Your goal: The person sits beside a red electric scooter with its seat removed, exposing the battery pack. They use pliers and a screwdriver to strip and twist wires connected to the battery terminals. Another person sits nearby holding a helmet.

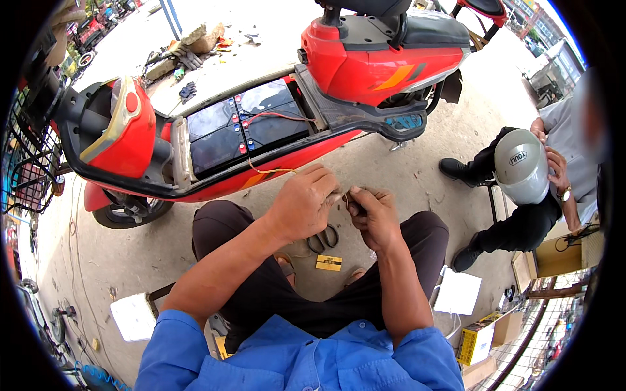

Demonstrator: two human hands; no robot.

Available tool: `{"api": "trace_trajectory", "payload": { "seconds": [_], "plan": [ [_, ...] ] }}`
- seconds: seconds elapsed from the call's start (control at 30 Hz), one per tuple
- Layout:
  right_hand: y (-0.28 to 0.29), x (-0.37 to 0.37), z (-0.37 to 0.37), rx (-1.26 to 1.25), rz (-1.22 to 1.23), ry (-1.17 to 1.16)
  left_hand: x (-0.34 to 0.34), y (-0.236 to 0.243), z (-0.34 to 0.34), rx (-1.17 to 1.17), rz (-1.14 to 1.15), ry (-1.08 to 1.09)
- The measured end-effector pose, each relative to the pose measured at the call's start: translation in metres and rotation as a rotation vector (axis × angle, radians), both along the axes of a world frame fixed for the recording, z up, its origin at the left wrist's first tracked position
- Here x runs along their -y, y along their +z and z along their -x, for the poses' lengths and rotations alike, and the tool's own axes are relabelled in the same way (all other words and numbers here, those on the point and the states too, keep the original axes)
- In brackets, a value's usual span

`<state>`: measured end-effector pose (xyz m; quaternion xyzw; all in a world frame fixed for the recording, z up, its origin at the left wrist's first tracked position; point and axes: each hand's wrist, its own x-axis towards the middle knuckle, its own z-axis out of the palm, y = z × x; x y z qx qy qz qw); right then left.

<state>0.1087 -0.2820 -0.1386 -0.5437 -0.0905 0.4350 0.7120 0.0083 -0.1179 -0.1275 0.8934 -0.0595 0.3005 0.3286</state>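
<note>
Concrete ground (417,176), scooter bay (182,150) — batteries (218,148) inside, hands (303,203) on wire (274,171)

That shirt (319,360) is bright blue, with short sleeves (179,333), a turned-down collar (279,327), pale little buttons (362,324) and chest pockets (238,376). The trousers (218,228) are dark, nearly black with a brownish cast. I can just make out sandals (285,259). Left hand (303,203), right hand (373,215) and forearms (225,270) are bare.

- Pale, dusty concrete ground (417,186) underfoot here
- Red scooter (385,62) standing on it
- Black-handled scissors (323,242), a small yellow card (328,262) just beside
- Past the scooter, a dark glove (188,91) near rubble (206,40)
</note>
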Motion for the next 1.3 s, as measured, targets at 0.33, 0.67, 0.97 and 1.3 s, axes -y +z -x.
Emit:
{"api": "trace_trajectory", "payload": {
  "seconds": [0.33,0.67,0.97,1.3],
  "plan": [
    [-0.005,0.005,-0.004,1.363,-0.029,-0.15,0.002,0.001,0.002,-0.171,0.327,-0.028],
    [0.004,0.003,0.0,1.135,-0.015,-0.067,0.001,-0.002,0.001,-0.07,0.235,-0.044],
    [-0.004,0.002,0.0,0.601,0.07,-0.018,0.003,0.001,0.001,-0.033,0.157,-0.027],
    [0.006,0.01,-0.014,0.316,0.011,-0.042,0.0,0.005,0.005,-0.207,0.398,-0.008]
  ]
}}
